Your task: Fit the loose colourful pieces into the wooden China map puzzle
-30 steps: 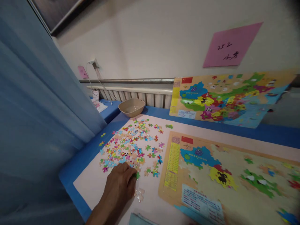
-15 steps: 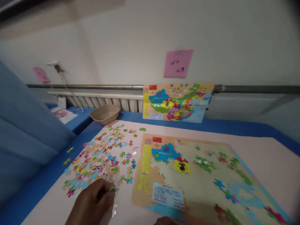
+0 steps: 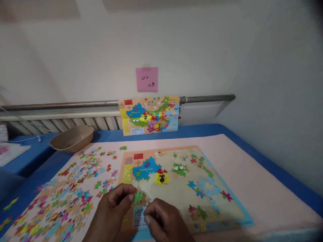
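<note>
Left hand (image 3: 113, 204) pinches bumpy green puzzle piece (image 3: 138, 198), lower middle, curled right hand (image 3: 165, 216) beside, can't tell its grip

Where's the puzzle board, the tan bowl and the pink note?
Puzzle board (image 3: 181, 191): head view, its bare middle.
Tan bowl (image 3: 83, 142): head view, its outer wall.
Pink note (image 3: 147, 79): head view, its middle.

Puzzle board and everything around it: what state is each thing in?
Puzzle board: lying flat, partly filled, wide gaps.
Loose pieces: scattered, mostly left of the board.
Picture map: upright by the rail, picture complete.
Tan bowl: upright, open-topped.
Pink note: on the wall, written on.
Left hand: pinched, seemingly on a green piece.
Right hand: curled; grip unclear.
</note>
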`<state>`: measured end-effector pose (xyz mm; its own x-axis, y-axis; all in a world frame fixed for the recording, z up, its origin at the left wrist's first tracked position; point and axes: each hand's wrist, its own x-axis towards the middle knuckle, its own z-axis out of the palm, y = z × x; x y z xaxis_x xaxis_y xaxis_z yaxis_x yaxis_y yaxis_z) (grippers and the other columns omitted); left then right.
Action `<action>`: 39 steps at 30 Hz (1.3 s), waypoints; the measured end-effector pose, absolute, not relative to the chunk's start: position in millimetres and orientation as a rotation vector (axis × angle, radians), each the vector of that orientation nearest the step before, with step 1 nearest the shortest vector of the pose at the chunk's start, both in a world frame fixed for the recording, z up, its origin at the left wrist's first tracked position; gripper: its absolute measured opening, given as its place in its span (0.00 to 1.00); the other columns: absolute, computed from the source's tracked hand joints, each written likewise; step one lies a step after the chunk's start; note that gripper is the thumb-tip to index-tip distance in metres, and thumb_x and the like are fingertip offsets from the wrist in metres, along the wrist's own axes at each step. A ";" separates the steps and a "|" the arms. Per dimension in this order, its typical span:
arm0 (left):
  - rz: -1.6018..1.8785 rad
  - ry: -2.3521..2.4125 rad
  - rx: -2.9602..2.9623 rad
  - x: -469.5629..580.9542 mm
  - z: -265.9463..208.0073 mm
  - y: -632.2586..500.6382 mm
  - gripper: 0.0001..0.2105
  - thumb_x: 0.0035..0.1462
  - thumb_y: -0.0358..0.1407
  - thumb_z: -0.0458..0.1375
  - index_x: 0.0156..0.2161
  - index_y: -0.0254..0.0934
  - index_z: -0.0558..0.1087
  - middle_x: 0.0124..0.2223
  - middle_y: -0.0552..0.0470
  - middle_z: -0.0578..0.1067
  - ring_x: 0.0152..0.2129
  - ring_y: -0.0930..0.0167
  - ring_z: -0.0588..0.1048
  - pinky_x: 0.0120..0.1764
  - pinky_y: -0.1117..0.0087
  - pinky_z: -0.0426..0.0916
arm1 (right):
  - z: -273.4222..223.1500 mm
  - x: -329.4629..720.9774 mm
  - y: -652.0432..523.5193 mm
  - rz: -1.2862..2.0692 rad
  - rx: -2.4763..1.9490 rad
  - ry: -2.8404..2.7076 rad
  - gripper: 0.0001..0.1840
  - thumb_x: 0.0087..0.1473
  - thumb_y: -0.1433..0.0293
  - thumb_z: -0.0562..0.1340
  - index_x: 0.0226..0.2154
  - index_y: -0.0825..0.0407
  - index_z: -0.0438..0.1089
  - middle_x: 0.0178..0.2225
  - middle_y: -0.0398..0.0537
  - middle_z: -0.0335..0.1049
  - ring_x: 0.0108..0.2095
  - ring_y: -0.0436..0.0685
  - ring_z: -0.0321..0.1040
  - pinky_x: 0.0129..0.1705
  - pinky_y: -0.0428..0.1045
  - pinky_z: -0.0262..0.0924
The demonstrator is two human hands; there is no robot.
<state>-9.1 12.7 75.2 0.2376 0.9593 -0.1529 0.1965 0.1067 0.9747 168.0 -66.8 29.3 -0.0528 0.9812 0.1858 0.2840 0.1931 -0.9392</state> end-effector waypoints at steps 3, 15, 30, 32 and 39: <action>0.776 1.126 1.190 -4.4 65.3 8.7 0.15 0.48 0.47 0.70 0.36 0.39 0.81 0.30 0.53 0.79 0.29 0.69 0.75 0.33 0.72 0.69 | 38.2 171.6 -63.4 1.103 -1.236 -1.283 0.04 0.59 0.67 0.61 0.34 0.49 0.67 0.27 0.38 0.62 0.28 0.52 0.59 0.32 0.46 0.53; 0.694 1.121 1.373 19.6 69.9 25.0 0.13 0.48 0.48 0.69 0.33 0.41 0.81 0.31 0.55 0.78 0.30 0.69 0.74 0.34 0.73 0.69 | 35.3 174.9 -54.2 1.237 -1.235 -1.005 0.15 0.63 0.56 0.61 0.31 0.48 0.63 0.21 0.34 0.58 0.20 0.49 0.54 0.24 0.44 0.51; 0.666 0.920 2.097 65.7 69.1 32.9 0.09 0.52 0.33 0.60 0.38 0.44 0.81 0.34 0.54 0.79 0.29 0.70 0.75 0.34 0.71 0.68 | 41.7 217.0 -55.6 1.119 -1.314 -0.860 0.15 0.56 0.55 0.60 0.28 0.48 0.62 0.17 0.32 0.55 0.15 0.47 0.48 0.19 0.45 0.46; 0.698 0.955 2.015 76.1 70.2 30.0 0.07 0.52 0.34 0.60 0.35 0.42 0.80 0.33 0.53 0.78 0.30 0.69 0.75 0.35 0.70 0.68 | 40.3 221.6 -57.5 1.088 -1.284 -0.867 0.16 0.58 0.54 0.60 0.27 0.48 0.63 0.18 0.34 0.57 0.17 0.47 0.51 0.21 0.45 0.49; 0.663 1.058 1.544 99.9 79.1 21.1 0.11 0.45 0.42 0.63 0.31 0.36 0.76 0.26 0.57 0.71 0.24 0.73 0.67 0.28 0.73 0.61 | 35.5 237.1 -63.5 1.096 -1.189 -0.865 0.17 0.55 0.54 0.65 0.31 0.49 0.66 0.22 0.35 0.60 0.21 0.49 0.55 0.27 0.46 0.53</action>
